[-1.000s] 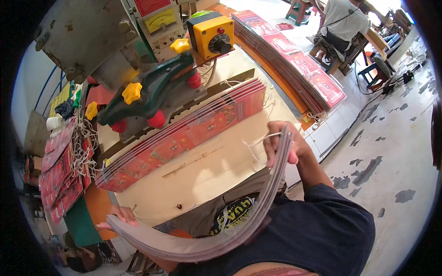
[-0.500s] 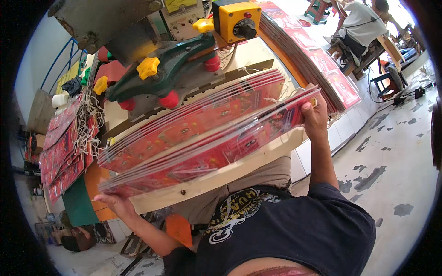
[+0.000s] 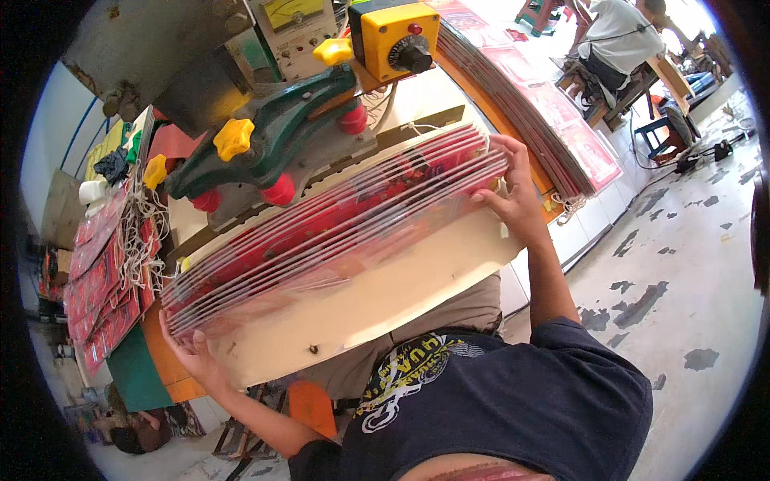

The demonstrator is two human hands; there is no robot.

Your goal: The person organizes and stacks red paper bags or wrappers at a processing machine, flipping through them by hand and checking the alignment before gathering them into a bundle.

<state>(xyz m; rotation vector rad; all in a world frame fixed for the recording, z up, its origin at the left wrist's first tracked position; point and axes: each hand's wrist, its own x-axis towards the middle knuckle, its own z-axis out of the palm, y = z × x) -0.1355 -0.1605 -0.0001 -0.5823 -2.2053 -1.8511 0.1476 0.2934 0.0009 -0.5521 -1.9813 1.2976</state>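
Observation:
A row of red printed sheets in clear plastic (image 3: 321, 232) stands on edge, tilted, on a cream board (image 3: 393, 297). My left hand (image 3: 196, 357) is closed around the row's left end, thumb on the near side. At the opposite end, my right hand (image 3: 517, 192) grips the row, with its thumb on the near face and its fingers over the far side. Just beyond the sheets is a machine's dark green clamp bar (image 3: 301, 120) with yellow knobs (image 3: 234, 140) and red feet (image 3: 278, 190).
A yellow control box with a black dial (image 3: 395, 38) sits behind the machine. Stacked red sheets (image 3: 589, 148) lie on the right. More red packs (image 3: 104, 301) with white cords (image 3: 140, 240) lie on the left. A seated person (image 3: 613, 48) is at the far right.
The near batch of sheets has moved away from me and now stands against the far batch as one row. My right hand has shifted left; my left hand has closed on the left end.

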